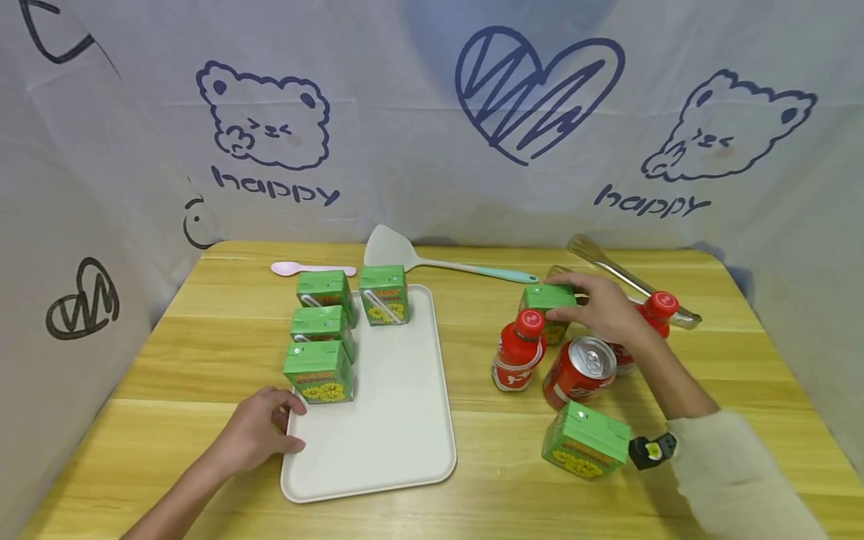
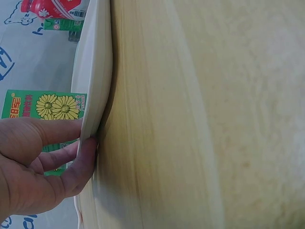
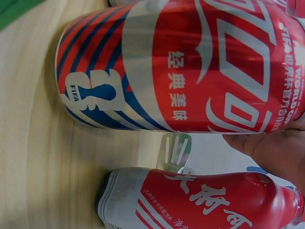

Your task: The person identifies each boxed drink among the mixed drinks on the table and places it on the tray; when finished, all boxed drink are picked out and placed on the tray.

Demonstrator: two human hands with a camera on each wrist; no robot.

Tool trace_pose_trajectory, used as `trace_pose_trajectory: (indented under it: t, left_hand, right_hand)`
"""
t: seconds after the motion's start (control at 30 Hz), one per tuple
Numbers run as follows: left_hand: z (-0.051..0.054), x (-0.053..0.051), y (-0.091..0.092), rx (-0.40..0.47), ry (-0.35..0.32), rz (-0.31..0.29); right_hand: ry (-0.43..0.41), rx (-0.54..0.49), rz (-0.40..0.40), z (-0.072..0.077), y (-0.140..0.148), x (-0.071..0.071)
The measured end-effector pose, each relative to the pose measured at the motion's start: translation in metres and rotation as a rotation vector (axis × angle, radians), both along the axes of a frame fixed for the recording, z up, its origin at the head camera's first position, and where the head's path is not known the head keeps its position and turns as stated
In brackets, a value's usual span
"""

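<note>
My left hand is at the left edge of the white tray. In the left wrist view its thumb and fingers pinch the tray's rim. Several green drink cartons stand on the tray, the nearest carton just beyond that hand. At the right, my right hand grips another green drink carton by its upper part, behind a red bottle and a red cola can. The can fills much of the right wrist view and hides most of that hand.
A further green carton stands in front of the can, near the right wrist. A second red bottle is partly behind the right hand. Along the back lie a pink spoon, a spatula and metal tongs.
</note>
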State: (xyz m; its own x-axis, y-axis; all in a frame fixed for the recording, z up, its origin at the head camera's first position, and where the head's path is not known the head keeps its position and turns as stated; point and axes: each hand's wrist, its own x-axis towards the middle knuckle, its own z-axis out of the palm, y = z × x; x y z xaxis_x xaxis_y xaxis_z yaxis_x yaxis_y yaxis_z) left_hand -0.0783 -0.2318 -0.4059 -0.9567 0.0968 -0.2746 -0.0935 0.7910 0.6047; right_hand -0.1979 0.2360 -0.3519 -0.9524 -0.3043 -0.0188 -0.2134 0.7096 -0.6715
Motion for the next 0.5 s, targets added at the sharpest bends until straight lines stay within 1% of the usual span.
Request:
trace_pose_trajectory:
  t: [0.2, 0.3, 0.5]
  left_hand:
    - [0.001, 0.000, 0.000, 0.002, -0.004, -0.003]
    - [0.001, 0.001, 0.000, -0.001, -0.001, -0.005]
    - [0.001, 0.001, 0.000, -0.006, -0.003, -0.004]
  right_hand:
    - [0.009, -0.010, -0.027, 0.005, 0.002, 0.000]
    - [0.011, -0.007, -0.040, 0.010, 0.002, 0.000]
    - [-0.026, -0.013, -0.093, 0.022, 0.000, 0.002]
